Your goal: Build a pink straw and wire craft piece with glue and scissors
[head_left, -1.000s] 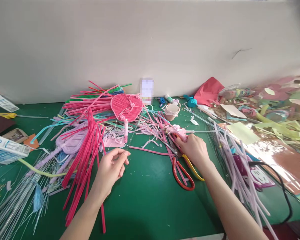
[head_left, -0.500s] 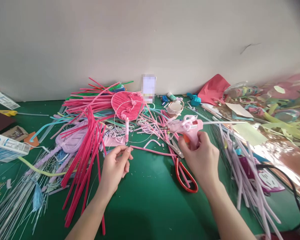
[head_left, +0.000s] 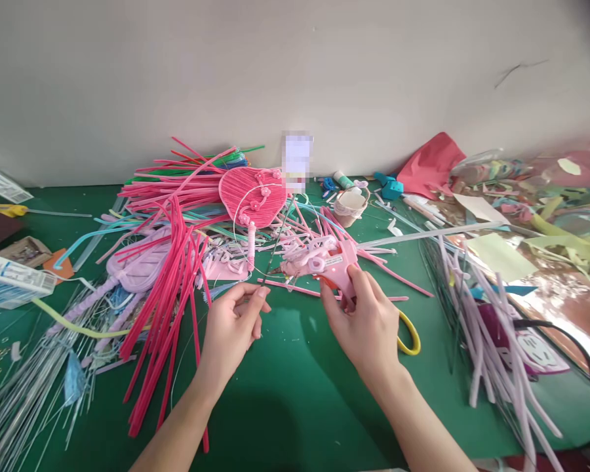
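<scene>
My left hand [head_left: 236,318] pinches a thin dark wire [head_left: 278,239] that slants up and away from the fingertips. In my right hand [head_left: 366,314] is a pink glue gun [head_left: 332,262], its nozzle pointing left, close to the wire. A long translucent glue stick [head_left: 423,236] sticks out of its back. Beyond the hands lies a pink heart-shaped fan [head_left: 240,193] with small flowers and a wrapped handle [head_left: 251,248]. A pink pipe cleaner [head_left: 295,286] rests on the table under the nozzle. A yellow ring handle [head_left: 410,334] shows partly behind my right hand.
Red pipe cleaners [head_left: 162,328] and bare wires [head_left: 24,393] lie left on the green table [head_left: 275,419]. Lilac pipe cleaners [head_left: 482,347] and a black cord [head_left: 585,373] are on the right. A small cup [head_left: 350,208] and blurred phone-like rectangle [head_left: 296,160] stand behind.
My right hand has brought the glue gun left and slightly down, toward my left hand. The red-handled scissors seen before are out of sight, and a yellow ring handle shows instead.
</scene>
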The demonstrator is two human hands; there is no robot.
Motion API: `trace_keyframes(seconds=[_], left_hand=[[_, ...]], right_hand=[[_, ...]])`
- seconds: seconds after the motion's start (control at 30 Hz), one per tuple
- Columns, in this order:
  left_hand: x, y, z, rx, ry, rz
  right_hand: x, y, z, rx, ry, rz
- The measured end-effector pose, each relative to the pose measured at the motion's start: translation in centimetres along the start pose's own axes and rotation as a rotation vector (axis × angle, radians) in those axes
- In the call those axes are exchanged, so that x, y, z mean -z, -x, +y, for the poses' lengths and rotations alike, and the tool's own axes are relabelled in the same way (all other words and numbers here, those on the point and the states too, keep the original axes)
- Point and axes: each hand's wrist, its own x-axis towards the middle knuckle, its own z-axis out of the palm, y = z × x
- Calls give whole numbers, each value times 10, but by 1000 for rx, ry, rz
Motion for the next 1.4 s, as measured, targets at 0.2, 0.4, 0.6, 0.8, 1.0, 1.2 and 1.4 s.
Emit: trace_keyframes(seconds=[0.2, 0.4, 0.6, 0.8, 1.0, 1.2, 1.4], left_hand=[[-1, 0, 2, 4, 16, -17], [-1, 0, 1, 3, 18, -21], [-3, 0, 0, 10, 16, -27], [-1, 0, 0, 10, 22, -23], [-1, 0, 1, 8, 22, -13], [-1, 0, 1, 8, 24, -25], [-3, 0, 4, 14, 22, -30]], right_hand=[[2, 1, 0, 26, 10, 7], [1, 4, 2, 26, 1, -13], [1, 4, 2, 20, 5, -17], [4, 3, 2, 51, 23, 13], [5, 2, 0, 50, 15, 5], [4, 3, 0, 43, 13, 11], [6, 2, -2, 36, 16, -13]])
